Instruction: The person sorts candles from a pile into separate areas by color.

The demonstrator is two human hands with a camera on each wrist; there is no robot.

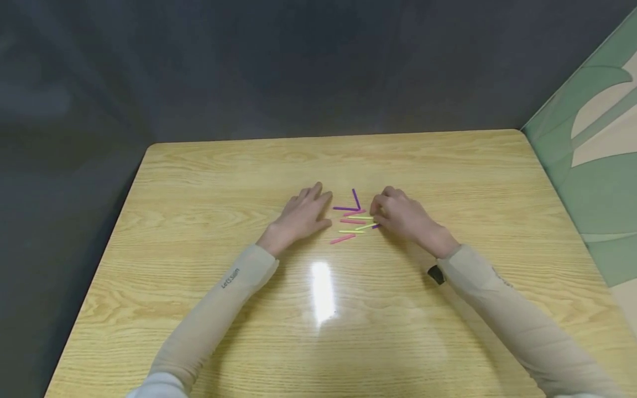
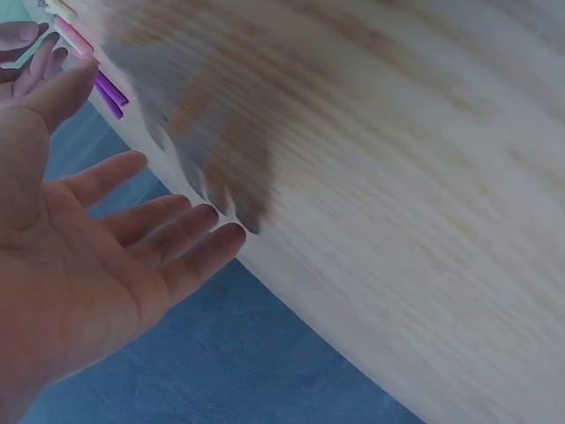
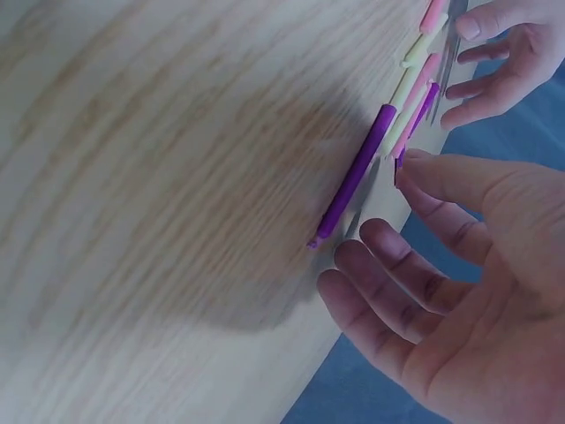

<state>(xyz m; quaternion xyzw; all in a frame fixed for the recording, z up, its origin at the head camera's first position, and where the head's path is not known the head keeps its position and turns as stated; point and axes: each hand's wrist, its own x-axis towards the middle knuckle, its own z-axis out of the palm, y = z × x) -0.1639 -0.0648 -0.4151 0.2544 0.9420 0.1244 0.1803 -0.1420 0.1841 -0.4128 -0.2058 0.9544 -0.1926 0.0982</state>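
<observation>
Several short coloured sticks lie close together on the table between the two hands. Two purple sticks (image 1: pixel 356 199) meet in a V at the far side. Below them are pink sticks (image 1: pixel 353 221) and yellow-green sticks (image 1: pixel 351 231). My left hand (image 1: pixel 304 214) is spread out just left of the sticks, holding nothing. At their right, my right hand (image 1: pixel 400 214) has its thumb and index fingertips close together and its other fingers loosely bent. Another purple stick (image 3: pixel 357 174) lies beside it, partly hidden in the head view. Nothing shows gripped in the right hand.
The wooden table (image 1: pixel 239 166) ends at a dark partition (image 1: pixel 318 72) at the back and left. A green patterned panel (image 1: pixel 572 155) stands along the right side. A bright light reflection (image 1: pixel 322 293) falls on the tabletop in front of the sticks.
</observation>
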